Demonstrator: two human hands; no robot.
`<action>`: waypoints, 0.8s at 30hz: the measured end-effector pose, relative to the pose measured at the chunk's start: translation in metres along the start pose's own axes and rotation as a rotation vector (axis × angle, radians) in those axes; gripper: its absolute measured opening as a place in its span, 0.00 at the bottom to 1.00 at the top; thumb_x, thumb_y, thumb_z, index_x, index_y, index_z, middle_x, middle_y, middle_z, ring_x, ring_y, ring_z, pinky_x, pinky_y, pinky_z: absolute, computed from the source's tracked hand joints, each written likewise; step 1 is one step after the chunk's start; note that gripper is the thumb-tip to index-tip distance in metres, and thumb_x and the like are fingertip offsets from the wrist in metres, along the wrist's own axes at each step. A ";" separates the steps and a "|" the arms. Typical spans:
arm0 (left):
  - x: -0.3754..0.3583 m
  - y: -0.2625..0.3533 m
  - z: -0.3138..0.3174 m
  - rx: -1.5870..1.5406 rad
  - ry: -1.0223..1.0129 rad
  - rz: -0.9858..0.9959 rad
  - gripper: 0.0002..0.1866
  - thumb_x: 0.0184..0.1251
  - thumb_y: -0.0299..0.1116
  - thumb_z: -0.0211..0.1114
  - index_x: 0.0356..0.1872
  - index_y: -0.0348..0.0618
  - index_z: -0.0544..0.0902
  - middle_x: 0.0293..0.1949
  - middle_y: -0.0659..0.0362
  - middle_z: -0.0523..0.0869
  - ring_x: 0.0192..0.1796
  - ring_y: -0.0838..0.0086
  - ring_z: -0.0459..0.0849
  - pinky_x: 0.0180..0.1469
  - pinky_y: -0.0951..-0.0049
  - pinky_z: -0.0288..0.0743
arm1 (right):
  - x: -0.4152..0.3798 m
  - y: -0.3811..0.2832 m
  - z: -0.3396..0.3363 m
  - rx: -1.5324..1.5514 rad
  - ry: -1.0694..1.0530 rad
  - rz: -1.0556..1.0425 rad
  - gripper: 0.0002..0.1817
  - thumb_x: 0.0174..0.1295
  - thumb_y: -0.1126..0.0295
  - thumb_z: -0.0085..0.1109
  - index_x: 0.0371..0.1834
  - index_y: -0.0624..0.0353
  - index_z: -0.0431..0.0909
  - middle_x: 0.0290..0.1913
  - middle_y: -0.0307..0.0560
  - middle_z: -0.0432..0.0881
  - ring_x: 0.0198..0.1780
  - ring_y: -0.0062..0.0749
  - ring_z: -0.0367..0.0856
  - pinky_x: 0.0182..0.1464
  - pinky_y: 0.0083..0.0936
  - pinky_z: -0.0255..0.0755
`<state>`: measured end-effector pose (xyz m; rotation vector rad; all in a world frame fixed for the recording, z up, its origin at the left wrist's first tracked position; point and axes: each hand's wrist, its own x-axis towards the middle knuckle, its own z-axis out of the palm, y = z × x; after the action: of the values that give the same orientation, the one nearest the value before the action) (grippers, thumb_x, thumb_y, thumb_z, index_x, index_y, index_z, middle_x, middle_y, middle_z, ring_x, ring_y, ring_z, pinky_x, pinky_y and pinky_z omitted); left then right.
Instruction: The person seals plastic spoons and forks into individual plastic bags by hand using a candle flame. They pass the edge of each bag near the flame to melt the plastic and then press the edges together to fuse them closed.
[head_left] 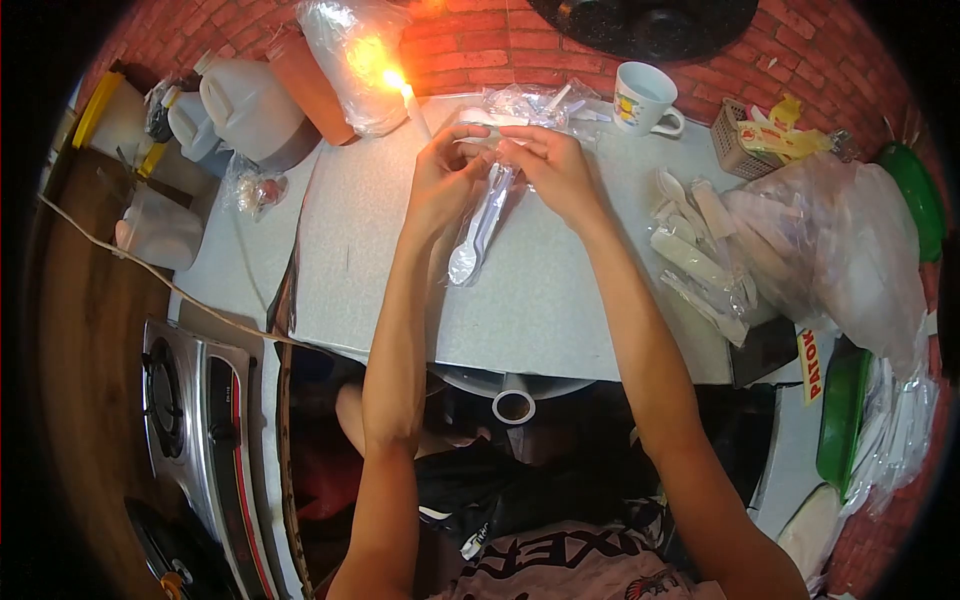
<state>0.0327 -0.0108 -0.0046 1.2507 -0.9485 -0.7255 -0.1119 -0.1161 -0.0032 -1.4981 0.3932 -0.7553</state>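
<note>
Near the worktop's (530, 310) far edge, the left hand (441, 178) and right hand (552, 172), fingers curled nearly closed, pinch the top of a clear plastic sleeve (490, 212); its white spoon (462, 264) points toward the near edge. Drifting toward the lit candle (416, 114) could melt the sleeve.
</note>
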 end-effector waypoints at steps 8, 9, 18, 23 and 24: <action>0.000 -0.004 0.001 0.012 -0.034 0.123 0.14 0.73 0.17 0.64 0.56 0.36 0.79 0.39 0.59 0.88 0.46 0.79 0.84 0.49 0.77 0.78 | 0.000 -0.003 -0.003 0.116 -0.024 0.091 0.20 0.67 0.74 0.66 0.61 0.68 0.80 0.43 0.48 0.90 0.37 0.21 0.86 0.34 0.19 0.80; 0.000 -0.003 0.003 0.036 -0.018 0.135 0.13 0.73 0.18 0.64 0.56 0.35 0.79 0.40 0.58 0.88 0.45 0.79 0.84 0.48 0.77 0.78 | 0.001 -0.001 -0.004 0.119 -0.035 0.064 0.20 0.66 0.75 0.66 0.61 0.68 0.81 0.42 0.48 0.90 0.36 0.20 0.86 0.34 0.19 0.80; -0.005 0.011 0.008 0.023 0.066 -0.096 0.13 0.79 0.33 0.63 0.55 0.36 0.81 0.39 0.55 0.89 0.41 0.75 0.87 0.46 0.76 0.80 | 0.003 0.005 -0.003 0.095 0.036 -0.016 0.16 0.66 0.78 0.63 0.57 0.69 0.82 0.40 0.46 0.90 0.37 0.18 0.85 0.36 0.18 0.79; -0.008 0.014 0.011 0.065 -0.029 -0.196 0.12 0.77 0.36 0.65 0.50 0.38 0.84 0.37 0.58 0.89 0.38 0.79 0.85 0.41 0.78 0.76 | 0.003 0.002 -0.004 0.093 0.076 -0.049 0.14 0.69 0.76 0.63 0.56 0.68 0.83 0.40 0.46 0.90 0.36 0.19 0.85 0.38 0.19 0.80; -0.010 0.020 0.011 0.131 -0.064 -0.224 0.11 0.77 0.36 0.66 0.48 0.38 0.85 0.36 0.60 0.89 0.37 0.81 0.84 0.40 0.79 0.75 | 0.004 0.001 -0.003 0.076 0.111 -0.059 0.14 0.71 0.74 0.62 0.56 0.67 0.83 0.39 0.46 0.90 0.36 0.19 0.85 0.38 0.19 0.80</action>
<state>0.0171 -0.0031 0.0141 1.4731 -0.9285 -0.8944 -0.1111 -0.1215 -0.0036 -1.4057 0.4008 -0.8929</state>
